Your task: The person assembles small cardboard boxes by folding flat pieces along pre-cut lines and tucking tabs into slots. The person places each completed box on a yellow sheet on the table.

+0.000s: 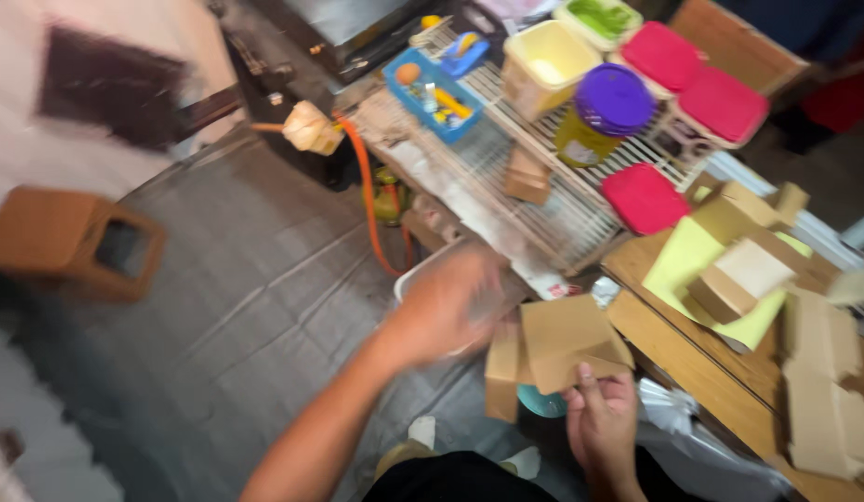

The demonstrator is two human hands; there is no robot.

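We see a flat brown cardboard box blank (567, 349), partly folded, held up in the air in front of us just left of the wooden desk's edge. Its flaps hang open and tilted, one narrow side panel drooping at the left, its outline slightly blurred.

Both forearms are bare, no sleeves, watch or rings visible. Dark clothing (469, 479) covers the lap; light footwear (422, 435) shows below.

Left hand (448, 307) blurred — grip unreadable — boxes (827, 390) edge-cut.
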